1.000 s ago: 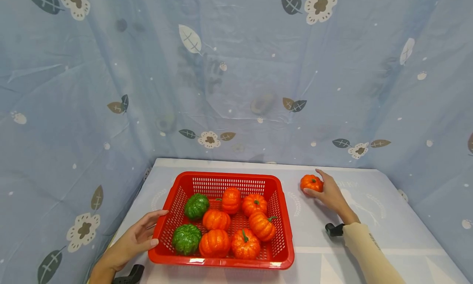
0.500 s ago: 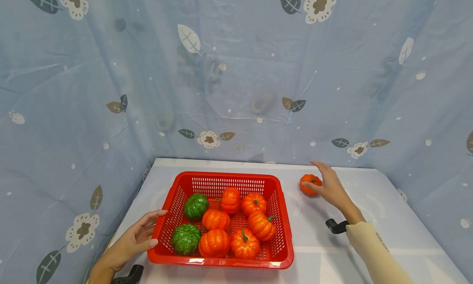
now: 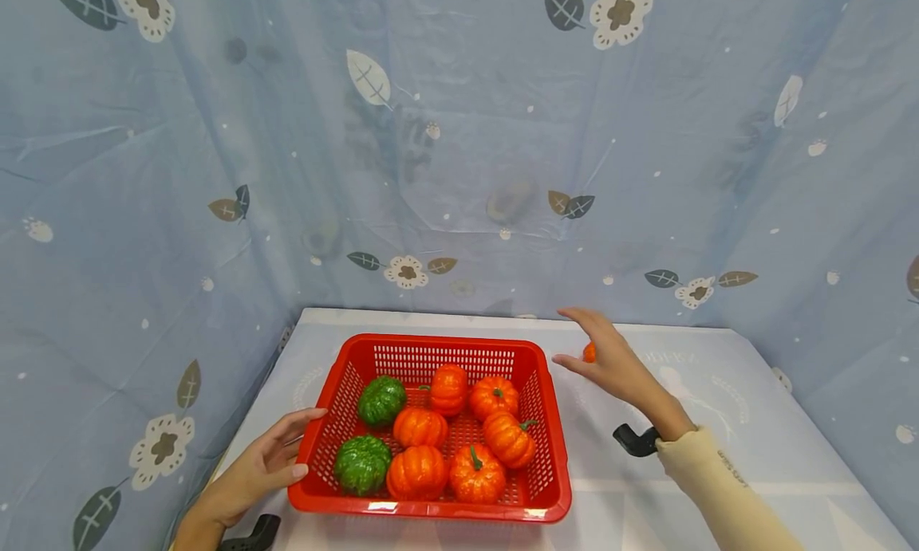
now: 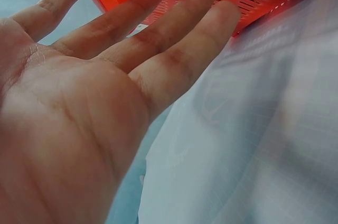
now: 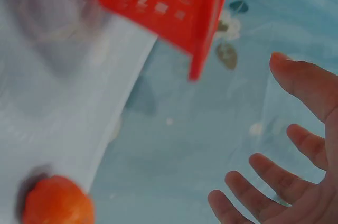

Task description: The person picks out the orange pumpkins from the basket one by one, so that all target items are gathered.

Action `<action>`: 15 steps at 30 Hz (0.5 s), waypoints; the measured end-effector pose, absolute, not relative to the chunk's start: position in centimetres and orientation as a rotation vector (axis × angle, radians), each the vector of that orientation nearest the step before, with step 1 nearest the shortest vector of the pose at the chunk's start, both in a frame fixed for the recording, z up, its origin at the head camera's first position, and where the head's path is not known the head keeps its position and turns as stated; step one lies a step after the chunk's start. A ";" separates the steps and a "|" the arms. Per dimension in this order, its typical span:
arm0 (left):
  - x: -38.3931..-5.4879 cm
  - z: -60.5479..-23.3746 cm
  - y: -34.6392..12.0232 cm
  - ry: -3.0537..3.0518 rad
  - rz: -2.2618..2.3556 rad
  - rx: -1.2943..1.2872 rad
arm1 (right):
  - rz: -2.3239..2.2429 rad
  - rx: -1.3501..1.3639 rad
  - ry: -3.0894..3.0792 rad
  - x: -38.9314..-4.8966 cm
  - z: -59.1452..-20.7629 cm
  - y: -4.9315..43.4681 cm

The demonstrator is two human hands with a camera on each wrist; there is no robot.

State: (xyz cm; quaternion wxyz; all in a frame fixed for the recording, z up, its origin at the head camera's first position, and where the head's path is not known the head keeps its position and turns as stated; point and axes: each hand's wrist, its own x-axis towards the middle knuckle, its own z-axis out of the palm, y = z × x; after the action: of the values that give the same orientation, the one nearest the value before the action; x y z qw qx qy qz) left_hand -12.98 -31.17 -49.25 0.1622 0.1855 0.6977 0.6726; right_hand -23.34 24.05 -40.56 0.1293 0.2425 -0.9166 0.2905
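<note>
A red plastic basket [image 3: 445, 340] with slotted walls stands on the table, holding several small orange pumpkins [image 3: 477, 475] and two green ones [image 3: 362, 464]. At the basket's left side is my left hand [image 3: 251, 467], its fingertips right at the rim; the left wrist view shows these fingers [image 4: 179, 65] extended against the slotted wall. My right hand [image 3: 613, 365] hovers to the right of the basket, thumb and fingers spread, nothing between them. Behind it in the head view, a lone orange pumpkin [image 3: 589, 352] is mostly hidden; the right wrist view shows this pumpkin [image 5: 59, 203] on the table, apart from the hand.
The pale printed table [image 3: 718, 455] extends to the right of the basket. A blue curtain [image 3: 459, 176] with flowers and leaves hangs behind the table and along both sides. Black wrist mounts [image 3: 635, 440] sit at both wrists.
My right hand has come away from the lone pumpkin and moved left toward the basket, its fingers spreading. The pumpkin stays on the table. The left hand and basket have not moved.
</note>
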 end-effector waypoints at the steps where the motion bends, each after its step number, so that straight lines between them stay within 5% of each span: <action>1: -13.0 -49.3 -31.2 1.996 1.918 0.525 | 0.839 0.738 -2.654 -23.2 -40.4 23.6; 15: -12.9 -49.2 -31.0 2.000 1.914 0.506 | 0.818 0.995 -2.711 -21.9 -38.8 17.5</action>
State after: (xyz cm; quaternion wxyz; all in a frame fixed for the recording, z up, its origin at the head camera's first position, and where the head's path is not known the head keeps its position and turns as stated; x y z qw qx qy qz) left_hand -12.94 -31.04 -49.16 0.1628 0.1774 0.7012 0.6711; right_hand -21.90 17.46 -38.83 0.0698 0.3308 -0.9010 0.2719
